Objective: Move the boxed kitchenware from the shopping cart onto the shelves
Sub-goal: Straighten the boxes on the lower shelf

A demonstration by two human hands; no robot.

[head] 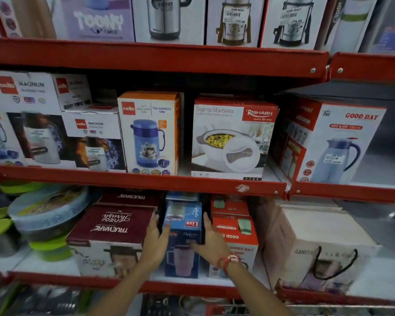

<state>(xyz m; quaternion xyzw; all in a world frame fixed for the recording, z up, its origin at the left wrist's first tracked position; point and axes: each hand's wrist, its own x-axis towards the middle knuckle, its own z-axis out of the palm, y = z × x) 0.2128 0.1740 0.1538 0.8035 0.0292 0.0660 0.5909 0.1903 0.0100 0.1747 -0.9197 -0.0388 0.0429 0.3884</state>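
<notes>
A glossy blue rectangular cardboard box marked "Liza" (pixel 183 222) sits on the red painted-metal shelf (pixel 160 287), stacked atop a matching blue box between a maroon "TRUEWARE" carton (pixel 114 226) and a red-and-white "GOOD DAY" carton (pixel 236 233). The left hand (pixel 154 245) and the right hand (pixel 211 239), fingers extended, press flat against the box's opposite sides. A red thread band (pixel 228 262) circles the right wrist.

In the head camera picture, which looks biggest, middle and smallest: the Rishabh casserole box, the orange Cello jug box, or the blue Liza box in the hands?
1. Rishabh casserole box
2. Orange Cello jug box
3. Blue Liza box

The last two look close; the Liza box sits nearer the camera, so their order is unsure.
</notes>
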